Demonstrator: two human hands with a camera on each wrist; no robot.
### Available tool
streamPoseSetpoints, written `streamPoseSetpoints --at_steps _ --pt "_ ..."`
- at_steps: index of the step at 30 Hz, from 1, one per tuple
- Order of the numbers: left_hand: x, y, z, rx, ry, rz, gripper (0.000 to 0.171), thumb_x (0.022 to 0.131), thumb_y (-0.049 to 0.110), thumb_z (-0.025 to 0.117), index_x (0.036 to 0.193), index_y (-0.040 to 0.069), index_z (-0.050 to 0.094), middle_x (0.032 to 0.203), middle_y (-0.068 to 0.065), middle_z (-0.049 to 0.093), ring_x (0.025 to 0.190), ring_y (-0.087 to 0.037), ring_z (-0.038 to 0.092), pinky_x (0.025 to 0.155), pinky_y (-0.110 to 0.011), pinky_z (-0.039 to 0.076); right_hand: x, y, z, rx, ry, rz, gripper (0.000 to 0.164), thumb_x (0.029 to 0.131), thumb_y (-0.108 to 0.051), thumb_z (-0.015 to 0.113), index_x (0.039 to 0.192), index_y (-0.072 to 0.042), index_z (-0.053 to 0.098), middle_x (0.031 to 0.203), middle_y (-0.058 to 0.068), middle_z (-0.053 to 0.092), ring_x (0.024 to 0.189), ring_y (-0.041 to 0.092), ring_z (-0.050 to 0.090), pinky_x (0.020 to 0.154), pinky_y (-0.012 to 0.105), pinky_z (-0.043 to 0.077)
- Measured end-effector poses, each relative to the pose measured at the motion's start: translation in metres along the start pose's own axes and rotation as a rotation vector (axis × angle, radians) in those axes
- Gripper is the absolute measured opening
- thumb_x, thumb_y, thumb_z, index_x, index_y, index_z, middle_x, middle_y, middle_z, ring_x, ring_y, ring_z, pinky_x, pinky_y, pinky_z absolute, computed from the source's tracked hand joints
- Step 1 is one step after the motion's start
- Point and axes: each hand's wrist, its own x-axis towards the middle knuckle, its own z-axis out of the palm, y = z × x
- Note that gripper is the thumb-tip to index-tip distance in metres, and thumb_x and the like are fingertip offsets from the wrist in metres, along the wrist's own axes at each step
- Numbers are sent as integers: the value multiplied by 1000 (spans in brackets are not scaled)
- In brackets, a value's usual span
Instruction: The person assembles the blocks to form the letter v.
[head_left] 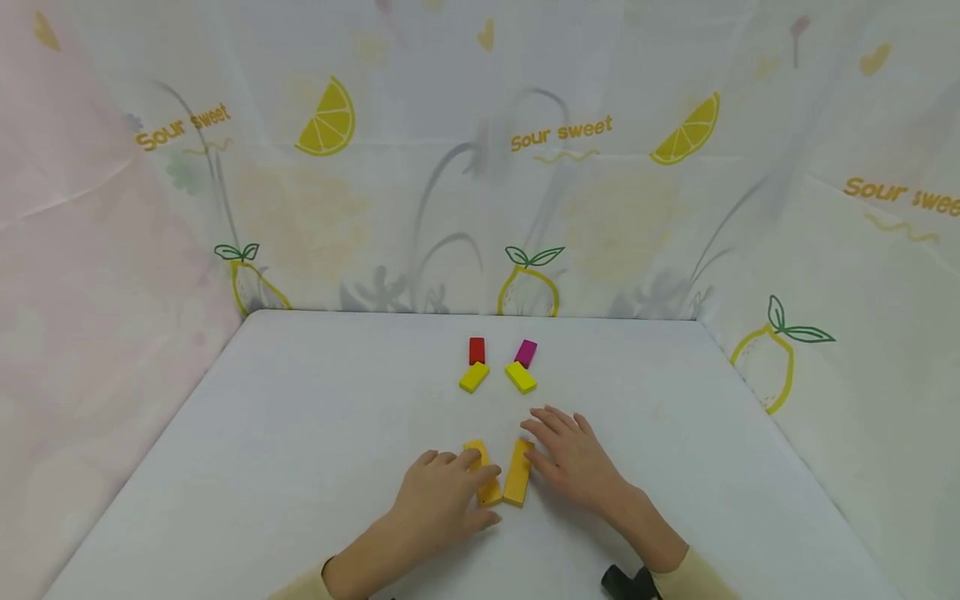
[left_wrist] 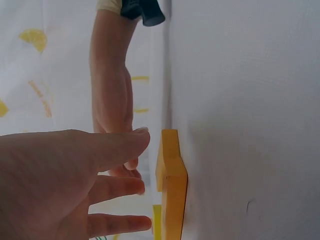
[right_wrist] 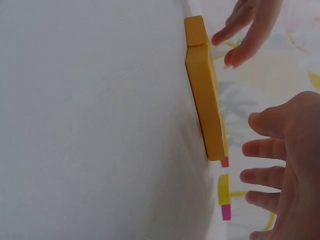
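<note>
Two orange-yellow blocks lie flat on the white table, their near ends meeting in a narrow V. My left hand (head_left: 444, 498) hovers over the left block (head_left: 491, 495) with fingers spread, partly covering it in the head view. Beside the right block (head_left: 517, 477) is my right hand (head_left: 576, 460), fingers loosely extended and its thumb overlapping the block's edge. In the right wrist view, a gap shows between those fingers and the orange block (right_wrist: 205, 100). The left wrist view shows nothing held between the left thumb (left_wrist: 125, 147) and fingers.
Farther back lie two smaller yellow blocks, one left (head_left: 474, 377) and one right (head_left: 521, 377). Behind them are a red block (head_left: 477, 351) and a magenta block (head_left: 526, 353). A lemon-printed curtain (head_left: 450, 208) stands along the table's back edge. A black device (head_left: 628, 583) is at the right wrist.
</note>
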Motion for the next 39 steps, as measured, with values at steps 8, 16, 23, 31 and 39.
streamPoseSetpoints --at_steps 8,16,23,31,39 --pt "-2 6 1 16 -55 6 52 81 65 68 127 42 63 127 3 64 102 -25 64 93 -51 51 7 8 -4 -38 10 20 48 97 -39 60 141 -22 55 150 6 51 144 32 41 114 68 27" --pt "-4 10 3 73 -92 32 48 83 69 62 124 43 63 124 5 63 98 -23 62 89 -47 51 18 19 -3 -48 -8 48 48 97 -37 59 142 -20 54 149 8 52 143 33 41 113 69 27" --pt "-7 15 3 104 -65 39 54 83 71 61 130 44 58 126 3 62 97 -22 62 88 -46 49 28 29 -5 -41 -8 50 46 98 -33 58 140 -15 55 146 12 54 141 35 42 111 71 26" --pt "-7 18 6 162 -13 56 58 81 73 61 131 43 57 128 0 63 96 -23 64 87 -45 49 42 41 -8 -57 -14 64 46 98 -31 58 140 -13 55 144 13 55 139 34 44 110 71 28" --pt "-5 21 7 179 -81 49 61 81 75 58 134 44 55 137 0 60 98 -24 63 89 -46 48 52 50 -12 -44 -12 67 46 98 -30 58 139 -9 55 142 14 56 137 34 46 110 70 30"
